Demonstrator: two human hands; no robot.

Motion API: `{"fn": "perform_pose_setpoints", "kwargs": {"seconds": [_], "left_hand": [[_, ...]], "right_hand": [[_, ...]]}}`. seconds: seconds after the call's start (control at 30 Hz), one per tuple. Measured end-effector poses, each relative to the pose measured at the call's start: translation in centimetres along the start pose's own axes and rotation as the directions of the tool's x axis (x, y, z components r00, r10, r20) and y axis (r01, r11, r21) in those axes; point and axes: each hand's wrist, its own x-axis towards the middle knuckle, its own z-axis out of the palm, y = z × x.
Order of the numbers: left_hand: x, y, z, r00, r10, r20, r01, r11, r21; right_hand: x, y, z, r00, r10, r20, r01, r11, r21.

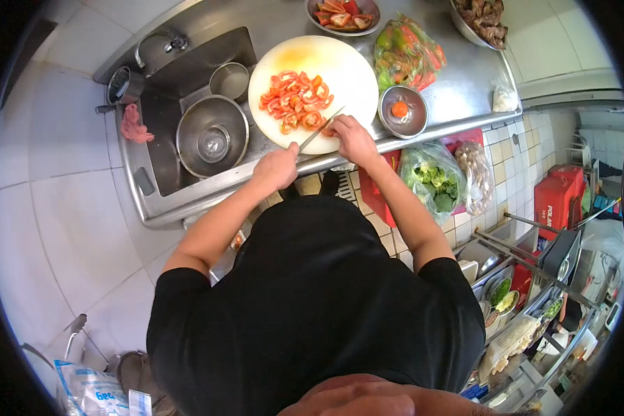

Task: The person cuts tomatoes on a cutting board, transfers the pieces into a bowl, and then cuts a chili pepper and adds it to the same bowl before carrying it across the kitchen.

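The left hand (276, 168) has its grip closed around a thin steel knife (320, 129); the right hand (353, 139), seemingly pinching a tomato piece, rests at six o'clock on the round white board (340, 66) with red tomato slices (295, 100).

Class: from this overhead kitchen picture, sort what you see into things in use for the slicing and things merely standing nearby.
In use: left hand, knife, right hand, tomato slices, cutting board.

Standing nearby: steel bowl in sink, bagged peppers, small bowl with tomato.

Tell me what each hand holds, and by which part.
Left hand grips a knife by its handle. Right hand steadies a tomato piece on the board; grip unclear.
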Motion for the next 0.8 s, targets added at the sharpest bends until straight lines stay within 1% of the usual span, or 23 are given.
{"fn": "perform_pose_setpoints", "kwargs": {"seconds": [0.03, 0.07, 0.1, 0.17, 0.2, 0.3, 0.37, 0.4, 0.43, 0.47, 0.5, 0.57, 0.6, 0.63, 0.7, 0.73, 0.77, 0.8], "left_hand": [[-0.7, 0.3, -1.8, 1.000, -0.012, 0.000, 0.012, 1.000, 0.016], [-2.5, 1.1, -3.6, 0.999, -0.005, 0.035, 0.005, 1.000, -0.006], [-2.7, 1.0, -3.1, 0.999, -0.003, 0.041, 0.003, 1.000, -0.001], [-2.1, 0.4, -0.7, 0.994, -0.078, 0.077, 0.083, 0.995, -0.054], [0.0, -0.4, 2.2, 0.997, -0.056, 0.044, 0.057, 0.998, -0.036], [1.3, 1.1, 0.0, 0.999, -0.022, 0.033, 0.022, 1.000, -0.015], [-0.6, 1.6, -1.7, 0.999, -0.033, 0.025, 0.034, 0.999, -0.008], [-1.7, 1.7, -1.8, 0.997, -0.060, 0.050, 0.061, 0.998, -0.013], [-2.2, 1.7, -1.7, 0.993, -0.086, 0.079, 0.088, 0.996, -0.018], [-1.3, 1.3, 0.3, 0.997, -0.068, 0.036, 0.070, 0.995, -0.064], [-0.4, 1.3, 1.4, 0.997, -0.071, 0.039, 0.073, 0.995, -0.063], [1.7, 1.7, 2.0, 1.000, -0.007, 0.017, 0.008, 1.000, -0.016], [2.2, 2.0, 1.4, 0.999, -0.025, 0.033, 0.025, 1.000, -0.006], [1.2, 2.1, 0.7, 0.999, -0.025, 0.035, 0.026, 1.000, -0.007], [-1.3, 2.0, -1.3, 0.999, 0.023, -0.025, -0.023, 0.999, -0.026], [-2.1, 2.3, -1.6, 0.998, -0.028, 0.049, 0.029, 0.999, -0.024], [-1.5, 2.3, -0.5, 0.998, -0.027, 0.059, 0.028, 0.999, -0.022], [-0.4, 2.2, 1.6, 0.999, -0.028, 0.030, 0.030, 0.997, -0.065]], "right_hand": [[0.4, 0.0, -0.2, 1.000, 0.026, 0.006, -0.025, 1.000, -0.010], [0.7, 0.0, -0.3, 1.000, 0.026, 0.003, -0.026, 1.000, -0.009], [0.6, 0.0, -0.4, 1.000, 0.025, 0.000, -0.025, 0.999, 0.021], [0.2, 0.2, -0.4, 1.000, 0.031, 0.000, -0.031, 0.998, 0.049], [0.1, 0.2, -0.2, 0.999, 0.032, 0.000, -0.032, 0.998, 0.057], [0.0, -0.2, -0.5, 0.999, 0.047, -0.013, -0.046, 0.998, 0.049], [0.2, 0.0, -0.8, 0.998, 0.055, -0.025, -0.054, 0.998, 0.037], [0.2, 0.2, -0.7, 0.999, 0.042, -0.020, -0.041, 0.998, 0.055], [0.0, 0.3, -0.5, 0.999, 0.034, -0.013, -0.033, 0.997, 0.074], [-0.5, 0.4, -0.3, 0.999, 0.040, -0.010, -0.039, 0.996, 0.078], [-0.6, 0.4, -0.4, 0.998, 0.065, 0.003, -0.065, 0.995, 0.079], [-0.5, 0.3, -0.6, 0.996, 0.093, 0.011, -0.094, 0.993, 0.077], [-0.6, 0.3, -0.7, 0.996, 0.095, 0.001, -0.094, 0.991, 0.096], [-0.7, 0.3, -0.7, 0.996, 0.093, -0.009, -0.092, 0.989, 0.117], [-0.5, 0.6, -0.8, 0.996, 0.085, -0.005, -0.084, 0.992, 0.093], [-0.8, 0.7, -0.8, 0.996, 0.084, 0.006, -0.084, 0.994, 0.072], [-1.2, 0.7, -0.7, 0.996, 0.093, 0.008, -0.093, 0.993, 0.076], [-1.4, 0.7, -0.6, 0.994, 0.106, -0.006, -0.106, 0.991, 0.078]]}}
